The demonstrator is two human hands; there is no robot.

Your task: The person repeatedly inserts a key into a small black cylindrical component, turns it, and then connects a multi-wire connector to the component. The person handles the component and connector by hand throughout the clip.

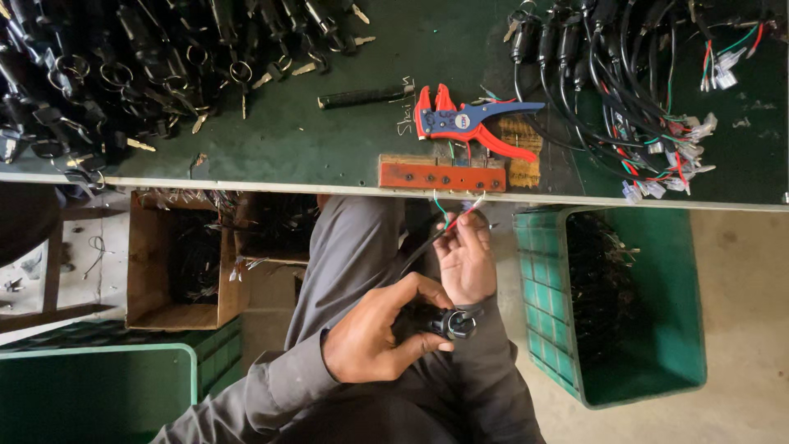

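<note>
My left hand (382, 333) grips a black round switch body (454, 323) over my lap, below the edge of the dark green table (329, 148). My right hand (464, 259) is just above it, pinching the thin red, green and white wires (457, 215) that run from the switch's black cable up toward the table edge. A red-brown wooden block with holes (442, 174) sits on the table edge right above the wires. A red and blue wire stripper (468, 123) lies behind the block.
A heap of black switches with keys (123, 74) covers the table's left, and wired switches with connectors (641, 90) lie at right. A black-handled tool (366, 96) lies mid-table. Below are a green crate (542, 329), a cardboard box (148, 263) and another green crate (99, 395).
</note>
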